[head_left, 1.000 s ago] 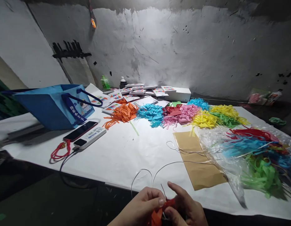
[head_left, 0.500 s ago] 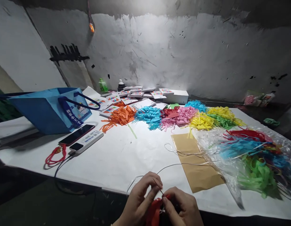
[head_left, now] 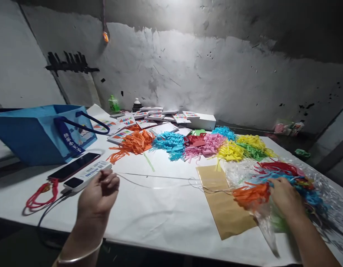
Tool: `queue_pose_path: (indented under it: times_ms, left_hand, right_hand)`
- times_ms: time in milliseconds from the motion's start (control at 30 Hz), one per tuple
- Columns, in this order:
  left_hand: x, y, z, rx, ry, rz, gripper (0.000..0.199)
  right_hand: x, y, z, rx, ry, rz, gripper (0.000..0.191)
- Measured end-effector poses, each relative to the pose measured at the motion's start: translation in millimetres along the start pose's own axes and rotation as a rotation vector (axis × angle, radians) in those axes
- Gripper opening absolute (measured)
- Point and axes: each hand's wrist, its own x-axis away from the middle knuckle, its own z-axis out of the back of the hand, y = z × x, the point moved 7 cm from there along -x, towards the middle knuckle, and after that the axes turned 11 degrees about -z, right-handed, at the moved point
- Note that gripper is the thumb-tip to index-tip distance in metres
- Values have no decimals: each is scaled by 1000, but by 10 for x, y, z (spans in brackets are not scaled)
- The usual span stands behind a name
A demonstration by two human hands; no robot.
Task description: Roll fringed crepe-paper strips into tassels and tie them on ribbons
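At the left, my left hand (head_left: 102,189) is closed on a thin white cord (head_left: 157,175) that stretches across the table to the right. My right hand (head_left: 284,194) holds an orange paper tassel (head_left: 250,195) over the clear plastic at the right; its fingertips pinch the tassel's right end. Beside that hand lie a blue tassel (head_left: 282,177), a red one (head_left: 279,167) and others. Loops of cord rest on the brown card (head_left: 224,211), left of the orange tassel.
A row of coloured tassels (head_left: 171,144) crosses the table. Behind it are printed boxes (head_left: 155,116). On the left are a blue bag (head_left: 43,137), a phone (head_left: 74,166) and a white power bank (head_left: 86,175) with a cable. Bottles stand near the wall.
Both hands have moved apart from the front edge, the left hand to the left and the right hand to the right with the orange tassel. The cord now stretches between them. The view has shifted slightly.
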Motion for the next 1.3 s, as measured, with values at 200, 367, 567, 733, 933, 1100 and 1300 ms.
queue_pose_path:
  times_ms: [200,367,567,733,933,1100,1300]
  left_hand:
    - [536,-559,-192,-134,-178,122,14]
    - [846,-644,-427,-227,-426,199,27]
    - [619,-328,-275,-319,-420,106,38]
    - [409,-149,-98,-306,-350,63,39]
    - [792,-502,-214,-304,-490,202,35]
    - [797,-491,-156,-331,-519,219,36]
    - [-64,158,410,-454,-181,-75,28]
  right_hand:
    - [867,-1472,-131,-356,-144,339,38]
    - [1519,-2732,-243,-1040,-808,420,51]
    - [1477,-2837,-223,-1167,-913,396,34]
    - [1269,-2460,-323,-1114,-779,314,32]
    - [1591,-2919,-282,-1162,-838,410,35]
    - [1726,-3095,-235,-1143,-818,501,34]
    - [1111,-1805,-614,-1046,-550,115,45]
